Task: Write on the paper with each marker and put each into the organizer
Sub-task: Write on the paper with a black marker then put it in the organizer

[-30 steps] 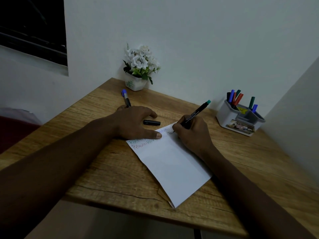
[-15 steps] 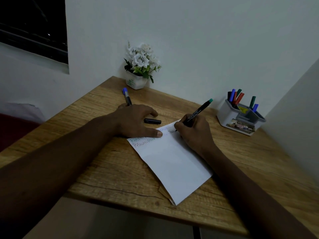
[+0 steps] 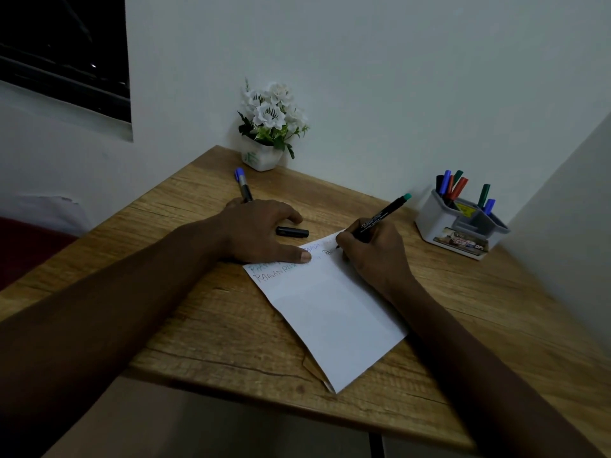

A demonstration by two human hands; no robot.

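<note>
Paper (image 3: 330,312) lies slantwise on the wooden desk (image 3: 215,325), its near corner close to the front edge. Bare wood stays free between it and the grey organizer (image 3: 443,223), which stands by the wall at the far right and holds several markers. Coloured capitals fill the sheet's top, one line starting roughly "PAAVN"; the organizer's label is too small to read. The left hand (image 3: 258,229) presses flat on the top corner. The right hand (image 3: 373,252) grips a green-ended marker (image 3: 383,213), tip on the sheet. A black cap (image 3: 292,232) lies just beyond the left hand's fingers.
</note>
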